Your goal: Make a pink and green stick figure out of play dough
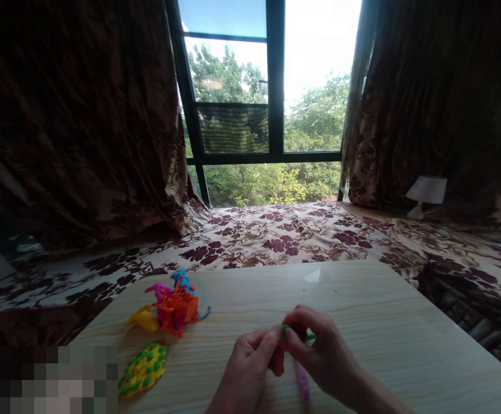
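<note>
Both my hands meet over the middle of a light wooden table (362, 299). My left hand (245, 368) and my right hand (319, 351) pinch a small soft toy piece (285, 333) together; green and red bits show between the fingertips. A pink strand (302, 382) hangs down from it under my right hand. To the left lies a tangled pile of colourful stretchy strands (175, 307), orange, yellow, pink and blue. Nearer me lies a yellow piece with green bumps (143, 369).
The table stands against a bed with a flowered cover (285, 230). Behind it a large dark-framed window (271, 103) looks onto trees, with patterned curtains (81, 126) at both sides. A small white lamp (426, 192) sits at the right. A blurred patch covers the bottom left corner.
</note>
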Tool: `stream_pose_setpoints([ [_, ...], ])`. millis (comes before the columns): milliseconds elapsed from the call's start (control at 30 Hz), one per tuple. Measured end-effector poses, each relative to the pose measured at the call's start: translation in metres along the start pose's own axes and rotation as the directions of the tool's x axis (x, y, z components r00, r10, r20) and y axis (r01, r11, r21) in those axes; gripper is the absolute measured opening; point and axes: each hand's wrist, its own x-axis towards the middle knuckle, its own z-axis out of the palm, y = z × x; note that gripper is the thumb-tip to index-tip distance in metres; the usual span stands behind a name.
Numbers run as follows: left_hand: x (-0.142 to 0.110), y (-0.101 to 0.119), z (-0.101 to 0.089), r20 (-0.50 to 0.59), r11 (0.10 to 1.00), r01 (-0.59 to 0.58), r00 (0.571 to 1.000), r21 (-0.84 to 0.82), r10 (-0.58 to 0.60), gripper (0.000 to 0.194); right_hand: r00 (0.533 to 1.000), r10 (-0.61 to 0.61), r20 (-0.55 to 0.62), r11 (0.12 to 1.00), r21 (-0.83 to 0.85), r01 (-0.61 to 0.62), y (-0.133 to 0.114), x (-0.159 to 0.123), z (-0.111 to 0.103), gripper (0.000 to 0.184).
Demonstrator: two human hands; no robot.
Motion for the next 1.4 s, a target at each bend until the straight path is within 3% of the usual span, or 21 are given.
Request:
stream_pose_setpoints([
  [133,0.002,0.003,0.002,-0.045,0.995,0.061,0.997,-0.073,-0.064,0.032,0.998,-0.066,0.009,0.997,-0.043,0.066,0.003,0.001,-0.002,0.013],
  [333,-0.003,0.013,-0.002,-0.026,0.996,0.032,0.999,-0.083,-0.034,0.032,0.995,-0.090,0.040,0.992,0.089,0.086,-0.001,0.002,-0.005,0.017],
  [467,-0.002,0.012,-0.004,-0.012,1.000,-0.018,1.000,0.022,0.018,0.034,0.996,-0.077,0.041,0.997,0.033,0.076,-0.003,0.000,-0.004,0.009],
  [700,0.001,0.010,0.002,-0.034,0.993,0.077,0.996,-0.091,-0.080,0.033,0.991,-0.125,-0.044,0.989,-0.088,0.121,0.003,-0.002,-0.002,0.007],
  [867,-0.004,0.017,0.002,-0.006,0.997,0.027,1.000,-0.073,-0.027,0.032,0.989,-0.144,0.029,0.990,0.002,0.144,0.001,0.000,-0.003,0.011],
  [967,-0.004,0.017,-0.001,0.038,0.998,0.047,0.998,-0.042,-0.045,0.031,0.987,-0.147,0.069,0.986,0.087,0.140,-0.001,0.001,-0.005,0.017],
  [1133,-0.005,0.021,-0.001,0.002,0.993,-0.020,1.000,0.118,0.020,0.037,0.989,-0.122,0.083,0.990,0.075,0.116,-0.001,0.002,-0.006,0.023],
  [1267,-0.008,0.025,0.002,0.015,0.974,-0.074,0.997,0.213,0.073,0.044,0.991,-0.081,0.103,0.997,0.029,0.078,-0.002,0.001,-0.005,0.020],
  [1400,-0.008,0.018,0.005,-0.012,0.978,-0.068,0.997,0.199,0.072,0.041,0.995,-0.035,0.089,0.999,-0.022,0.037,-0.001,0.001,-0.004,0.013],
])
